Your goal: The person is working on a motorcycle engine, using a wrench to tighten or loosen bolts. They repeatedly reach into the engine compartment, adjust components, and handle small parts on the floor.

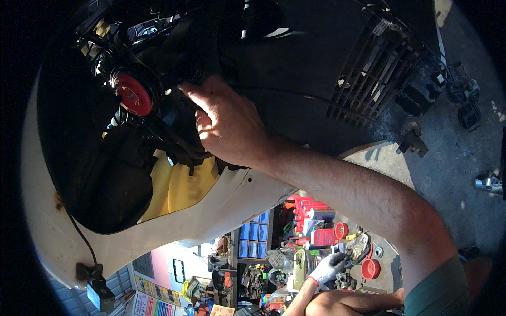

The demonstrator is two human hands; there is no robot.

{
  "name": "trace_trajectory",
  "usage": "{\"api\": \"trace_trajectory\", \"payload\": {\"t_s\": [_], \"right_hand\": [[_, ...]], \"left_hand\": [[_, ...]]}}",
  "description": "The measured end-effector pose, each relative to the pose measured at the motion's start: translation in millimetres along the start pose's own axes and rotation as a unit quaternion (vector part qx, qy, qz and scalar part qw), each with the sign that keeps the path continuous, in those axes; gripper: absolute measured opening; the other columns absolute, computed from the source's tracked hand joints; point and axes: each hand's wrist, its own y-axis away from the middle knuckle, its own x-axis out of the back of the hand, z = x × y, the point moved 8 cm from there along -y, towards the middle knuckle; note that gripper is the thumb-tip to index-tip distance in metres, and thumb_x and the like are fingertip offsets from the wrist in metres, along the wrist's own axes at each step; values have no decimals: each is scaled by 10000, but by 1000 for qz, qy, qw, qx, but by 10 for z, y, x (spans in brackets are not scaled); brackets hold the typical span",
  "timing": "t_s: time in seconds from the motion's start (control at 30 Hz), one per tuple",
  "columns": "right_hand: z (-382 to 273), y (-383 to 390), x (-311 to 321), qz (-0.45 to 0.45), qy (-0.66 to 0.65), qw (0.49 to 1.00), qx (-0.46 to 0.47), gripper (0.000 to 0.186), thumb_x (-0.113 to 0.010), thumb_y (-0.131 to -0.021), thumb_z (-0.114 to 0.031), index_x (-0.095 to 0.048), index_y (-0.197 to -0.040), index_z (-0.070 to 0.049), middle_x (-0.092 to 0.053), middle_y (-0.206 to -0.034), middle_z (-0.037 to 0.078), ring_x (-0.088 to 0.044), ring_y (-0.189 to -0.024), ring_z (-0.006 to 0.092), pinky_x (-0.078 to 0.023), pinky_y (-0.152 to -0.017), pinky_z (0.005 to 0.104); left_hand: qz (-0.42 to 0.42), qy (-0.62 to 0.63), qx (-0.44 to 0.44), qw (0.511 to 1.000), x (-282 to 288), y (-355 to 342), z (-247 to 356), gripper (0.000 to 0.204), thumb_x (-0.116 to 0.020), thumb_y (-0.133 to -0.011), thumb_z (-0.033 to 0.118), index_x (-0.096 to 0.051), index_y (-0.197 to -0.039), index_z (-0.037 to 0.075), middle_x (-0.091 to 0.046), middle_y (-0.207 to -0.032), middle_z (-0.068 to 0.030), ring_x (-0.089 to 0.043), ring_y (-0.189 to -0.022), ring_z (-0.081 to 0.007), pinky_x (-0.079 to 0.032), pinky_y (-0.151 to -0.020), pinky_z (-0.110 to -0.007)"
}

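My right hand (226, 118) reaches into a dark opening in a white vehicle body (105, 247). The index fingertip touches black parts beside a red round disc (136, 99) among cables and hoses. My other fingers are curled, and whatever they may grip is hidden. Below the hand lies a yellow plastic part (184, 187) inside the opening. My left hand is out of sight.
At right, a black slatted grille (358, 73) and metal parts (414, 137) rest on concrete. Below are blue drawers (253, 237), red cans, red bowls (370, 268) and tools. Another person's gloved hand (329, 266) shows there. A small boxy device (100, 295) is fixed to the body.
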Motion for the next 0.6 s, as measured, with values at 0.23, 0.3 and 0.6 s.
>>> {"api": "trace_trajectory", "payload": {"t_s": [0.23, 0.3, 0.6], "right_hand": [[251, -157, -90, 33, -284, 948, -140, 525, -603, -906, -14, -577, -1430, -31, -654, -1102, 113, -605, -864, 126, -525, -733, 281], [248, -185, -56, -3, -316, 930, -188, 548, -536, -865, 3, -575, -1411, -1, -713, -1045, 202, -670, -763, 162, -547, -701, 298], [267, -220, -116, 19, -459, 868, -189, 570, -535, -835, 42, -577, -1403, 30, -694, -919, 148, -588, -667, 86, -475, -571, 248]], "left_hand": [[3, -21, -16, 1000, 24, -23, -7, 318, -616, -1029, 223, -668, -1238, -11, -732, -1065, -145, -661, -904, -177, -550, -809, -340], [1, -10, -7, 1000, 20, -27, -9, 304, -617, -1019, 218, -673, -1224, 1, -733, -1054, -148, -669, -912, -202, -544, -826, -353], [-4, -18, -6, 1000, 6, -33, -56, 315, -624, -1029, 244, -677, -1227, 5, -727, -1059, -141, -666, -916, -191, -543, -820, -350]]}}
